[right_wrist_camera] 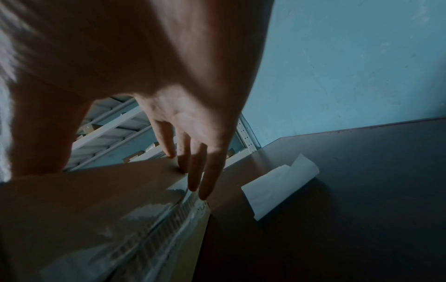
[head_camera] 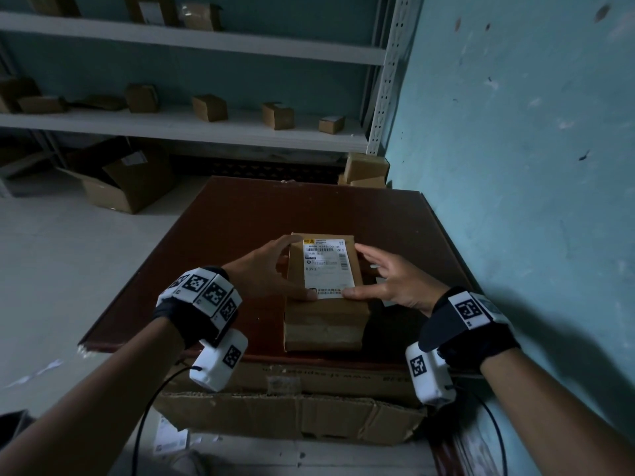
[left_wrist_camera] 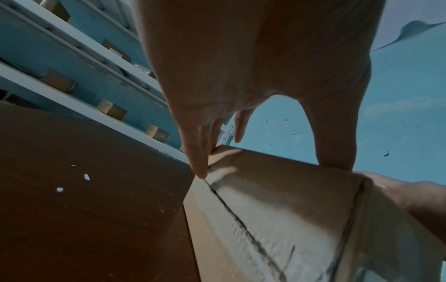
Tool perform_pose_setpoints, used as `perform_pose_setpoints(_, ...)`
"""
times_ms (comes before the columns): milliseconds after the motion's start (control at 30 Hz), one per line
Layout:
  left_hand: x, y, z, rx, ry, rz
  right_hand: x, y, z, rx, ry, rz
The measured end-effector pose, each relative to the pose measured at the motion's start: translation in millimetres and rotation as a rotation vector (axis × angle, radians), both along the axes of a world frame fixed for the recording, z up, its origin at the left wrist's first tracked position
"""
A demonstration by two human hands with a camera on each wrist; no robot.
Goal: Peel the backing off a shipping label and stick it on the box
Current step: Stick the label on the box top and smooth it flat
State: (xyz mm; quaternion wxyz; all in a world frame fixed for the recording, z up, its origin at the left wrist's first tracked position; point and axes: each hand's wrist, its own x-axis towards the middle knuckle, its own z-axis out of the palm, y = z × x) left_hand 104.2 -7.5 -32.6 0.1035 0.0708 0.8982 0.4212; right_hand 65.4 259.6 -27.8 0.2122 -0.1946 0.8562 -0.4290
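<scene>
A brown cardboard box (head_camera: 323, 321) lies on the dark red-brown table (head_camera: 220, 235). A white shipping label (head_camera: 328, 267) lies flat on the box's top. My left hand (head_camera: 271, 269) spans the box's left side, thumb pressing the label's near left corner and fingers straight along the far left edge (left_wrist_camera: 200, 152). My right hand (head_camera: 388, 276) mirrors it on the right, thumb on the near right corner, fingers straight against the box's right side (right_wrist_camera: 198, 171). The peeled white backing (right_wrist_camera: 277, 188) lies curled on the table right of the box.
A teal wall (head_camera: 515, 166) runs close along the table's right edge. White shelving (head_camera: 192, 128) with several small cartons stands behind. Open cartons (head_camera: 117, 187) sit on the floor at the left. A large flattened carton (head_camera: 292, 417) lies under the table's near edge.
</scene>
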Motion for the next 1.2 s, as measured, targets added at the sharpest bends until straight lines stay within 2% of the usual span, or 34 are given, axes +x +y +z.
perform_pose_setpoints(200, -3, -6, -5, -0.028, -0.047, 0.016, -2, 2, 1, -0.022, -0.024, -0.011)
perform_pose_setpoints(367, -8, 1, -10, -0.011, 0.006, 0.128, -6, -8, -8, -0.057, 0.005, -0.119)
perform_pose_setpoints(700, -13, 14, -13, -0.069, 0.06, 0.216, -7, -23, -7, 0.016, 0.061, -0.11)
perform_pose_setpoints(1200, -11, 13, -13, -0.139, 0.069, 0.231, -8, -22, -6, 0.08, 0.114, -0.16)
